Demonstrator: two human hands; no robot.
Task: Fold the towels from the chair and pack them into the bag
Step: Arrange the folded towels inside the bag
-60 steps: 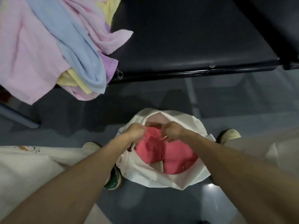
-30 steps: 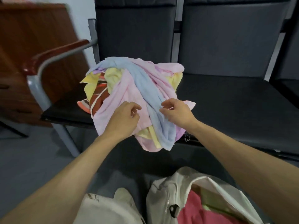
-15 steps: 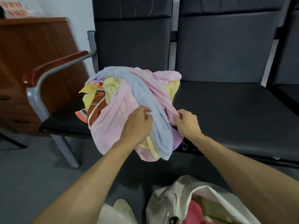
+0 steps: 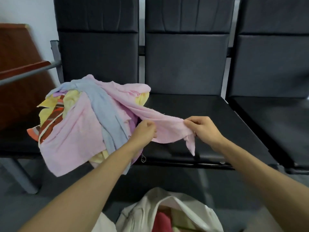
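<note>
In the head view, the pile of towels (image 4: 80,124) lies on the seat of the left chair (image 4: 15,143) and hangs over its front edge. One pink towel (image 4: 168,129) is drawn out of the pile to the right, above the front left corner of the neighbouring seat (image 4: 200,104).

The left hand (image 4: 145,131) pinches this towel close to the pile, and the right hand (image 4: 203,129) pinches its far end. Both grips are clamped on the cloth. It is stretched between them, and one corner hangs down below the right hand. The other end of the towel rests on the pile, just beside a blue towel (image 4: 102,111).

I judge the towel to be light, soft and quite limp, so it will keep no shape by itself. The rough cloth is not slippery, but it may catch on the other towels. A hard pull could drag some of them over the front edge. The best places to hold it are, I think, two corners of one edge, so that it hangs flat for folding.

The white bag (image 4: 147,213) stands on the floor (image 4: 25,206) in front of the chairs, with its mouth open. Inside it there is a red towel (image 4: 161,221), and a pale green cloth (image 4: 184,222) touches it. The frame cuts off the bag, so I cannot tell how full it is.
</note>
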